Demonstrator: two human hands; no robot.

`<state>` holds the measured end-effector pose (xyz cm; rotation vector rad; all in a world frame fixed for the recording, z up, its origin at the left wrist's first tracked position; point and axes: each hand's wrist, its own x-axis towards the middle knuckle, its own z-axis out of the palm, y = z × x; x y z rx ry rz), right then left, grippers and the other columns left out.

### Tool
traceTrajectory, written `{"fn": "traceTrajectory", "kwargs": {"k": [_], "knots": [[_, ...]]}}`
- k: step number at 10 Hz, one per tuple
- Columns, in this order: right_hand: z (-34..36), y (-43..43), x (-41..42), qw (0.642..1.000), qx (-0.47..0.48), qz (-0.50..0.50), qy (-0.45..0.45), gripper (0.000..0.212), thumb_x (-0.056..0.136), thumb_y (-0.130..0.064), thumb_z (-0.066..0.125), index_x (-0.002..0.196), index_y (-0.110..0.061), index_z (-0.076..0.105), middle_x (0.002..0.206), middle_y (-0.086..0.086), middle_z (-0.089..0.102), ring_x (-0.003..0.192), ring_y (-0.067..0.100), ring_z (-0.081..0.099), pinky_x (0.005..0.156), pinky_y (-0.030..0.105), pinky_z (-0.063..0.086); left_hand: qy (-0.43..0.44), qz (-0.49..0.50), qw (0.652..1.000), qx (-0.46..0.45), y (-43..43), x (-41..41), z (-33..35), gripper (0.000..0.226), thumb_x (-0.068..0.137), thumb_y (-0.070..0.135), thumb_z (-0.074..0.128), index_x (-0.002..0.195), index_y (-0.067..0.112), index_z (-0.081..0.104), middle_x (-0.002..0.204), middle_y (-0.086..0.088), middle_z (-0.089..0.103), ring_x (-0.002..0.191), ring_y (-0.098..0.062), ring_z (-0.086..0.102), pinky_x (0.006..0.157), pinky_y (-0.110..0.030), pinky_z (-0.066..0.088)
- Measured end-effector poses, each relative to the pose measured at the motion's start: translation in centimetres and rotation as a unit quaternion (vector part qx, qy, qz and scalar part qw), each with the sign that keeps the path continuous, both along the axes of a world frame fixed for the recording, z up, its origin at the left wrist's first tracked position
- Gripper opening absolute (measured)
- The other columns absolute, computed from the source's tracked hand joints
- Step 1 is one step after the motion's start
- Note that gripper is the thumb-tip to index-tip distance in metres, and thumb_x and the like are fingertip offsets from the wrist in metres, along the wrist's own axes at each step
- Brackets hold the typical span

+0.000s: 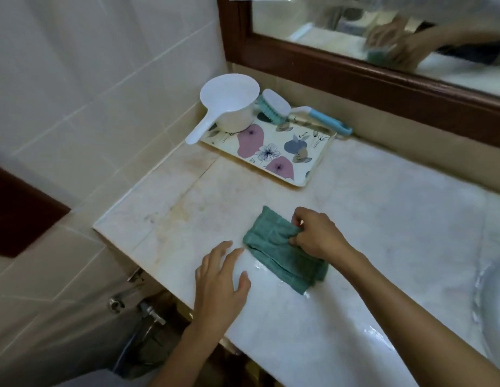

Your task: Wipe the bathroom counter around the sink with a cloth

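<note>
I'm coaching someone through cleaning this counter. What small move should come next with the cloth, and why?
Probably finish the fold: the right hand pinches a raised edge of the green cloth, which lies half-folded on the wet counter, while the left hand rests open beside it. Laying that edge flat would give a pad for wiping toward the stained patch on the left.

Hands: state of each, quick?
Left hand: open, flat on the counter, holding nothing.
Right hand: pinching the green cloth.
</note>
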<state>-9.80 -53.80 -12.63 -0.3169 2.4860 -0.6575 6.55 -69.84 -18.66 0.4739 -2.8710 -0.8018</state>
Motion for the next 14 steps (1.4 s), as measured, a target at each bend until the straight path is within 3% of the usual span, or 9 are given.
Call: {"fn": "traceTrajectory", "kwargs": {"k": [2,5,6,7,8,10,12,13,14], "knots": [[6.1,-3.2,-8.4,0.99,-0.034,-0.006,0.14,0.023,0.076,-0.008,0.069,0.081,-0.017,0.049,0.09,0.006,0.061,0.083,0.025,0.054,0.067,0.036,0.045,-0.002,-0.061,0.997,-0.044,-2.9,-9.0,-0.2,0.051,0.084,0.032,0.052,0.134,0.02,0.054,0.151,-0.001,0.039,0.133,-0.024,0.042,0.1,-0.041,0.04],[3.5,-9.9,-20.3,0.992,0.016,0.088,0.089,0.025,0.079,-0.011,0.072,0.09,-0.017,0.05,0.106,0.008,0.058,0.095,0.025,0.052,0.072,0.035,0.042,-0.032,-0.115,0.989,-0.09,-3.5,-11.2,-2.3,0.054,0.085,0.039,0.043,0.134,0.02,0.055,0.15,-0.003,0.043,0.135,-0.022,0.042,0.099,-0.036,0.043],[0.8,-10.1,-21.3,0.989,0.062,0.095,0.099,0.024,0.078,-0.014,0.072,0.093,-0.015,0.054,0.106,0.006,0.055,0.103,0.028,0.052,0.072,0.032,0.038,-0.019,-0.12,0.989,-0.087,-3.5,-11.4,-2.5,0.054,0.084,0.036,0.049,0.135,0.019,0.055,0.15,-0.004,0.042,0.135,-0.024,0.041,0.1,-0.037,0.043],[-1.6,-9.6,-20.4,0.968,0.133,0.055,0.207,0.044,0.078,-0.02,0.067,0.119,-0.019,0.053,0.125,0.012,0.048,0.12,0.032,0.041,0.087,0.042,0.042,-0.011,-0.12,0.989,-0.086,-3.4,-11.5,-2.6,0.053,0.082,0.034,0.052,0.132,0.015,0.057,0.149,-0.007,0.044,0.133,-0.026,0.042,0.099,-0.038,0.044],[-3.0,-9.8,-18.0,0.941,0.097,0.032,0.323,0.041,0.082,-0.018,0.059,0.123,-0.02,0.053,0.122,0.012,0.048,0.112,0.032,0.043,0.087,0.043,0.04,-0.008,-0.121,0.988,-0.097,-3.3,-11.6,-2.4,0.053,0.082,0.033,0.052,0.131,0.014,0.057,0.148,-0.008,0.044,0.133,-0.027,0.043,0.1,-0.038,0.044],[-4.4,-8.5,-14.8,0.954,0.079,0.043,0.286,0.036,0.093,-0.024,0.046,0.126,-0.018,0.058,0.127,0.007,0.053,0.12,0.027,0.043,0.093,0.043,0.041,-0.008,-0.123,0.987,-0.098,-3.4,-11.7,-2.4,0.053,0.083,0.032,0.046,0.13,0.011,0.058,0.146,-0.014,0.045,0.132,-0.032,0.042,0.101,-0.041,0.044],[-2.3,-4.2,-5.3,0.94,-0.038,-0.176,0.289,0.037,0.089,-0.018,0.055,0.126,-0.018,0.061,0.132,0.001,0.056,0.12,0.024,0.044,0.096,0.038,0.039,-0.096,-0.131,0.982,-0.099,-2.5,-12.8,0.2,0.056,0.082,0.031,0.043,0.127,0.002,0.057,0.145,-0.022,0.041,0.13,-0.037,0.038,0.103,-0.042,0.04],[-1.2,-0.6,-0.5,0.922,-0.087,-0.274,0.261,0.033,0.09,-0.015,0.054,0.122,-0.019,0.063,0.128,-0.003,0.058,0.12,0.019,0.043,0.096,0.03,0.039,-0.165,-0.097,0.981,-0.027,-0.3,-13.9,2.5,0.063,0.088,0.042,0.047,0.143,0.012,0.039,0.158,-0.013,0.017,0.143,-0.03,0.016,0.113,-0.039,0.025],[-0.5,3.8,4.3,0.9,-0.128,-0.337,0.245,0.03,0.09,-0.016,0.056,0.118,-0.023,0.064,0.122,-0.009,0.059,0.116,0.013,0.046,0.09,0.02,0.036,-0.132,-0.139,0.981,-0.013,3.0,-12.4,4.3,0.059,0.09,0.041,0.049,0.144,0.021,0.038,0.161,-0.004,0.011,0.146,-0.024,0.015,0.115,-0.038,0.022]]}}
